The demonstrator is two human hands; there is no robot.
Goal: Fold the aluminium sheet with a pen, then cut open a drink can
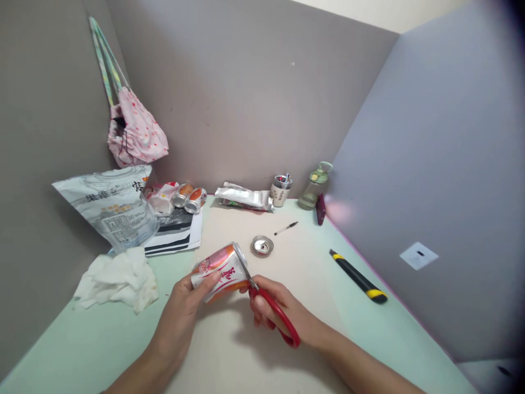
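My left hand [184, 303] is wrapped round an orange, white and silver drink can [221, 270], held tilted above the table with its rim end pointing up and right. Red-handled scissors [281, 317] are in my right hand [273, 303], their blades against the can's rim end. How far the blades reach into the metal I cannot make out. Beyond the can, a cut-off can top [262, 245] lies on the pale mat. A yellow and black utility knife [357, 276] rests to the right of my hands.
Crumpled white tissue [118, 279] lies on the left, before a large white bag [110, 208]. Two more cans [195, 200] lie behind on printed paper [176, 232]. Toward the back are a silver packet [245, 197], pen cup [281, 191], pen [286, 228], green bottle [312, 189] and dark red phone-like object [320, 209].
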